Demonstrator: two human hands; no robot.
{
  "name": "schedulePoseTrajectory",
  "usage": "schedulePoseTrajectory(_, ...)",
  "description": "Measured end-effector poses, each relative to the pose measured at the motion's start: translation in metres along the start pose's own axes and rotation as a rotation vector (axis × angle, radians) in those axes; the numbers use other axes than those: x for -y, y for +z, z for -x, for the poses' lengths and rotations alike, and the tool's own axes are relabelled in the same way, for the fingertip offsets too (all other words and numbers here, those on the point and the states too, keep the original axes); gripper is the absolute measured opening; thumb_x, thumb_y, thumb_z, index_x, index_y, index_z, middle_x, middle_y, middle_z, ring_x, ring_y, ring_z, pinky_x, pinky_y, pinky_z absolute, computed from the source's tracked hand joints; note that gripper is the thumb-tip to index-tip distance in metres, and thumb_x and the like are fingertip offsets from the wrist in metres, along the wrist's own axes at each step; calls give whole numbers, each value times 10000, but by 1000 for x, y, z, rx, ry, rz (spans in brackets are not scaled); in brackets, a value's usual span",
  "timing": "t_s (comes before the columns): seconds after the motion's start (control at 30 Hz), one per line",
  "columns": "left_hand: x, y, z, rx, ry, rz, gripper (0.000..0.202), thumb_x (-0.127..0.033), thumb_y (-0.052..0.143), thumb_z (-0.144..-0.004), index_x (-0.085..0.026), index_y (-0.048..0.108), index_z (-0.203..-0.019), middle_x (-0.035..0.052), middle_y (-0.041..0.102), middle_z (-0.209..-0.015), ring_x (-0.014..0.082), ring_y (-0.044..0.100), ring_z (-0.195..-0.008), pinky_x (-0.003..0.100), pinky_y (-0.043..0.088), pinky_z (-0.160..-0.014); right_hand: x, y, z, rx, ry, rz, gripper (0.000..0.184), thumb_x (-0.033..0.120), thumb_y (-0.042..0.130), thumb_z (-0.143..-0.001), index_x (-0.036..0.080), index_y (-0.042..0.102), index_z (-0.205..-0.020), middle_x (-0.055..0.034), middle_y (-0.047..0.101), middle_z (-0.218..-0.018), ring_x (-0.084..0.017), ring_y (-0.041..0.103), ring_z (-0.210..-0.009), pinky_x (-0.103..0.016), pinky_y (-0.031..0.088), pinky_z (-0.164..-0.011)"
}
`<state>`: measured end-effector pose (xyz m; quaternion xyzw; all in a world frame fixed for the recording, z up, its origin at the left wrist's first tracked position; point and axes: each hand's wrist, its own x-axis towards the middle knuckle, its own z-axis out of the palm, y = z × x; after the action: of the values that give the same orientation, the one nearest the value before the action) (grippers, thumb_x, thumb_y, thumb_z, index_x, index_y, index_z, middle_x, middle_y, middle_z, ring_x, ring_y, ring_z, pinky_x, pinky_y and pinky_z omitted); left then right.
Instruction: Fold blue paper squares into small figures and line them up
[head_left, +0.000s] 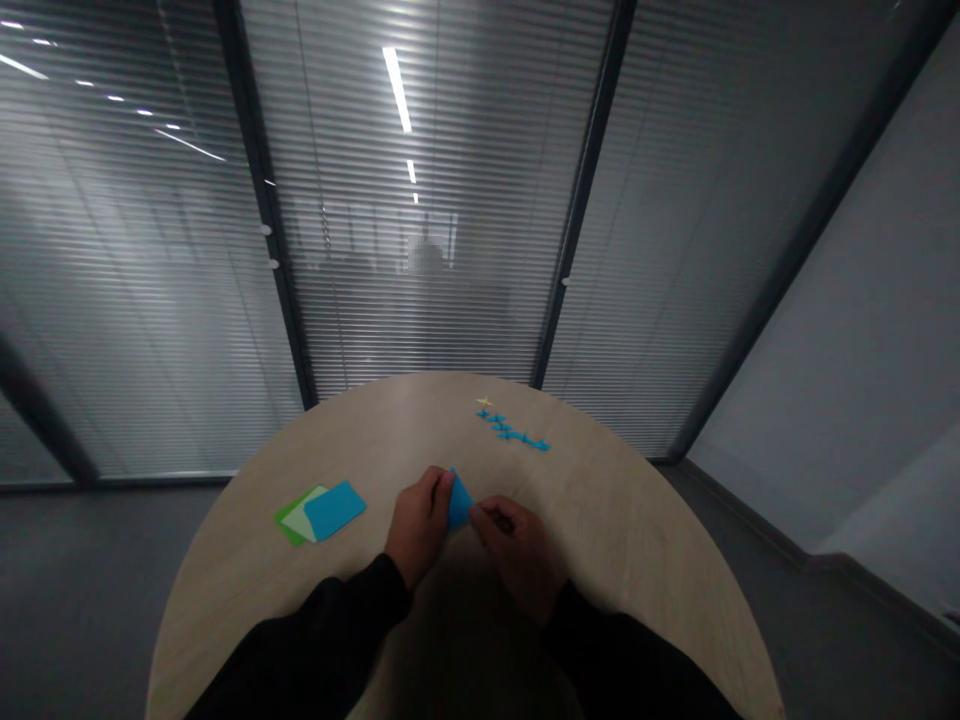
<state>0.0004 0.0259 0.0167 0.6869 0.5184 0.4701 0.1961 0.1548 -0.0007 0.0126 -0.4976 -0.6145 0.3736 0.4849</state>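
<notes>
Both of my hands are close together at the near edge of a round, pale wood table (570, 500). My left hand (420, 525) pinches a small folded piece of blue paper (459, 502) between thumb and fingers. My right hand (517, 555) grips the paper's lower right corner with its fingertips. Beyond my hands, several small blue paper stars (514, 432) lie in a slanted row, with a cream paper star (484, 402) at the far end. To my left lies a blue paper sheet (334, 510), overlapping pale green and green sheets (289, 520).
The table's curved edge runs around the objects, with a grey floor (97, 580) below it. Behind the table stands a glass partition (427, 250) with slatted blinds and dark frames. A blurred person's shape shows through it. A pale wall (847, 350) stands to the right.
</notes>
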Motion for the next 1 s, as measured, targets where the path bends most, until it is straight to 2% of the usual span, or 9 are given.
schedulePoseTrajectory(0.1, 0, -2, 0, -15, 0, 21, 354, -451, 375, -1002, -200, 599, -895, 2, 604, -682, 189, 566, -627, 291, 362, -606, -2, 1, 0, 11, -8, 9, 295, 453, 625, -854, 187, 666, -731, 5, 550, -609, -153, 493, -572, -275, 364, -542)
schedulePoseTrajectory(0.23, 0, -3, -1, -25, 8, 22, 320, -427, 389, -996, -211, 589, -872, 13, 632, -723, 194, 594, -664, 294, 386, -638, -2, 3, 0, 33, -6, 13, 307, 455, 628, -853, 180, 660, -721, 9, 539, -602, -145, 478, -565, -268, 350, -533)
schedulePoseTrajectory(0.4, -2, -3, -2, -34, 15, 59, 314, -415, 400, -990, -207, 574, -831, 3, 600, -697, 184, 568, -645, 293, 384, -627, 2, 2, 1, 58, -3, 1, 323, 465, 632, -849, 170, 678, -727, 9, 546, -605, -140, 485, -573, -263, 363, -550)
schedulePoseTrajectory(0.53, -2, -3, 1, -43, 1, 168, 334, -448, 415, -987, -198, 589, -852, -2, 588, -710, 175, 549, -666, 285, 394, -633, 1, 0, 0, 55, 27, -52, 315, 468, 630, -841, 174, 663, -733, 20, 536, -589, -136, 492, -554, -255, 370, -535)
schedulePoseTrajectory(0.6, 1, -3, 2, 11, -35, 257, 345, -481, 452, -971, -190, 604, -862, -4, 584, -710, 168, 542, -664, 275, 398, -621, -2, -3, -2, 34, 31, -78, 308, 467, 632, -835, 177, 645, -730, 25, 529, -587, -135, 494, -552, -253, 373, -532)
schedulePoseTrajectory(0.7, 11, -3, 2, 173, -136, 379, 357, -528, 561, -899, -183, 604, -818, -28, 546, -622, 147, 509, -570, 254, 370, -546, -5, -7, -5, 26, 41, -106, 291, 453, 642, -818, 180, 625, -718, 29, 522, -584, -131, 484, -545, -248, 366, -525)
schedulePoseTrajectory(0.8, 21, -4, 0, 292, -188, 462, 352, -509, 651, -832, -175, 588, -737, -25, 561, -610, 131, 509, -559, 252, 385, -566, -7, -11, -8, 0, 32, -107, 275, 445, 643, -809, 184, 620, -726, 18, 548, -610, -138, 499, -568, -250, 382, -542)
schedulePoseTrajectory(0.93, 27, -3, 0, 403, -225, 495, 337, -471, 737, -755, -150, 635, -745, -10, 605, -629, 120, 503, -555, 248, 362, -559, -10, -13, -12, -63, 2, -104, 273, 450, 642, -813, 183, 626, -756, -7, 597, -682, -162, 548, -638, -268, 431, -595)
schedulePoseTrajectory(1.0, 29, -1, 0, 401, -232, 515, 333, -462, 744, -748, -142, 653, -749, -4, 616, -625, 120, 504, -553, 248, 362, -558, -11, -13, -13, -77, -23, -80, 272, 448, 654, -815, 176, 652, -806, -29, 635, -750, -180, 584, -708, -283, 461, -649)
